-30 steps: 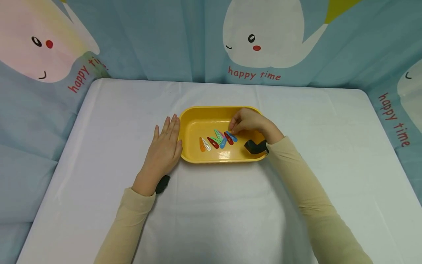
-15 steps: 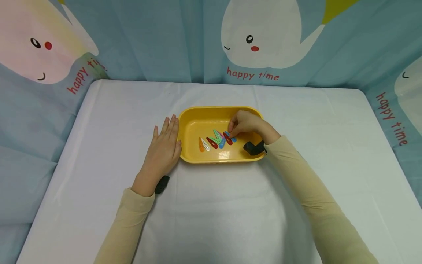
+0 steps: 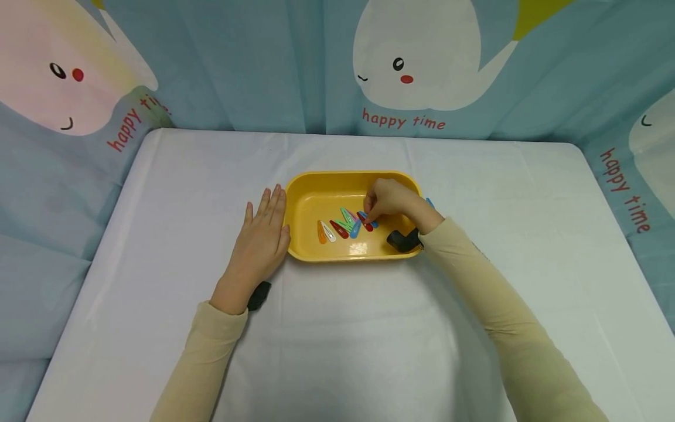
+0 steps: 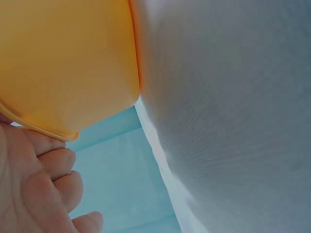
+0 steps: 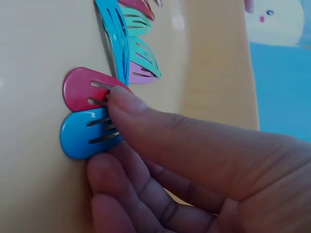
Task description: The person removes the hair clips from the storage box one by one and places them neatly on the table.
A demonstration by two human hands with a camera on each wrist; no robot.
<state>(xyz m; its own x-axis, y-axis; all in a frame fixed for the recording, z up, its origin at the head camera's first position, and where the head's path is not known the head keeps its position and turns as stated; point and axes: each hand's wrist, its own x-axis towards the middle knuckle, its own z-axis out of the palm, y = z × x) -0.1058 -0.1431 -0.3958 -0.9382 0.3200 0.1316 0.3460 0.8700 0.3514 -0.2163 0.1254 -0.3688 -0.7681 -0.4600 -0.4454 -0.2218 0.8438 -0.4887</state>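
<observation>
A yellow tray [image 3: 313, 202] sits on the white-covered table with several snap hair clips in it. My left hand [image 3: 262, 243] rests along the tray's left rim, fingers straight; the left wrist view has its fingertips under the rim. Inside the tray's right half, my right hand [image 3: 392, 199] pinches a blue hair clip [image 5: 82, 136] between thumb and fingers. The thumb tip [image 5: 124, 99] also overlaps a red hair clip [image 5: 77, 90] lying right beside it. Further left lie an orange clip [image 3: 321, 232], a white clip [image 3: 329, 232] and a dark red clip [image 3: 339, 229].
Green clips [image 5: 138, 22], a pink clip [image 5: 141, 73] and another blue clip [image 5: 115, 34] lie close by the pinched one. A small blue thing [image 3: 429, 202] shows past the right wrist, mostly hidden. A blue whale-print curtain [image 3: 274, 70] hangs behind the table.
My right hand has shifted slightly left and down, its fingertips coming over the blue and red clips. The small blue thing past the wrist has come into sight. The left hand stays in place.
</observation>
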